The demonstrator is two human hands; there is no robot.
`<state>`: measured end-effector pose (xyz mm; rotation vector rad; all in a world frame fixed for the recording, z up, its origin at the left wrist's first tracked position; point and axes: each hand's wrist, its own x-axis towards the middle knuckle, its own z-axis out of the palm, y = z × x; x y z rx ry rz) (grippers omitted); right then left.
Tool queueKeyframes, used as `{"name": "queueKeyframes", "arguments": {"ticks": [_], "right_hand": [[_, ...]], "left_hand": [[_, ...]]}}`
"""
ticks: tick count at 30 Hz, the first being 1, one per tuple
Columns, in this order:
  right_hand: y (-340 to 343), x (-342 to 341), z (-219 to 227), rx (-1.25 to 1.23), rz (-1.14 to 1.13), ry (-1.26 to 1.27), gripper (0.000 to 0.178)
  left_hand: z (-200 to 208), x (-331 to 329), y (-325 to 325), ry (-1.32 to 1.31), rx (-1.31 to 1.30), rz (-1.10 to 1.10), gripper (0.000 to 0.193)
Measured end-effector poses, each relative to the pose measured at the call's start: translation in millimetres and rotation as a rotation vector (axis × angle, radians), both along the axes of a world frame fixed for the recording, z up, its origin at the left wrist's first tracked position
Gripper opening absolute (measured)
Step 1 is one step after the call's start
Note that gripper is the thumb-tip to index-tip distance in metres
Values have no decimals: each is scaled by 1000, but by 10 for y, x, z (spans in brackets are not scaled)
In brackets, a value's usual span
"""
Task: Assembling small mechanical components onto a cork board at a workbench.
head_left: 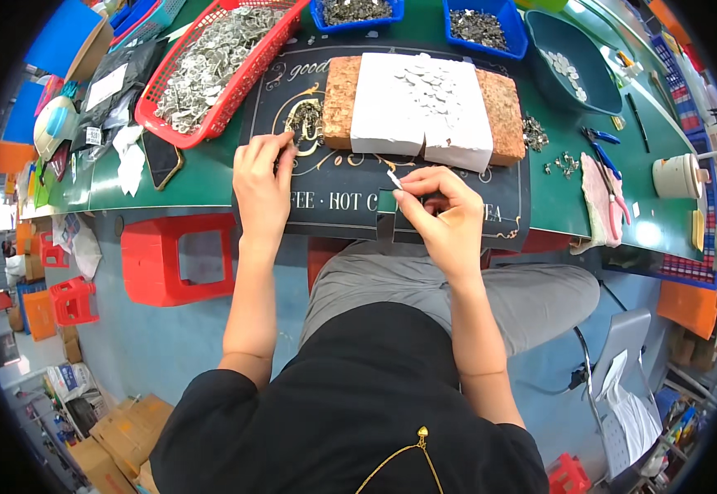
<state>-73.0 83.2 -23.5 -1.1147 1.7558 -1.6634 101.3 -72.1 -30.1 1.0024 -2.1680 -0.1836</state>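
Note:
My left hand (263, 183) reaches to a small heap of dark metal bits (304, 123) on the black printed mat (325, 218). Its thumb and fingers are pinched together there; whatever lies between them is too small to make out. In my right hand (445, 210), thumb and forefinger grip a small whitish piece (394, 179). Something dark shows under its curled fingers, mostly hidden. Just below that piece, an upright dark metal holder (385, 221) stands at the table's front edge. Beyond both hands, a white foam block (387, 123) carries scattered flat silvery pieces (434, 86).
Speckled brown blocks (342, 100) flank the foam. A red basket (151, 105) of silvery parts stands left, beside a phone (161, 160). Blue trays (520, 37) and a dark green basin (593, 90) sit behind. Pliers (602, 152) lie on the right near a pink cloth (595, 202).

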Motion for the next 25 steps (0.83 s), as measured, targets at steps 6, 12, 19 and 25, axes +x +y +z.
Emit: {"name": "queueKeyframes", "arguments": {"ticks": [6,12,19,25], "right_hand": [[10,-10,3,-78,114,-323,15],[31,-17,-6,-69,97,-276,13],[-25,47,8,-71,49,-188,12],[-6,30,9,-48,40,-183,14]], "left_hand": [[-32,50,78,-3,-6,-4,13],[27,-23,118,41,83,-39,18],[-28,-145,64,9,-23,-36,14],[27,-81,126,366,385,-15,12]]}}
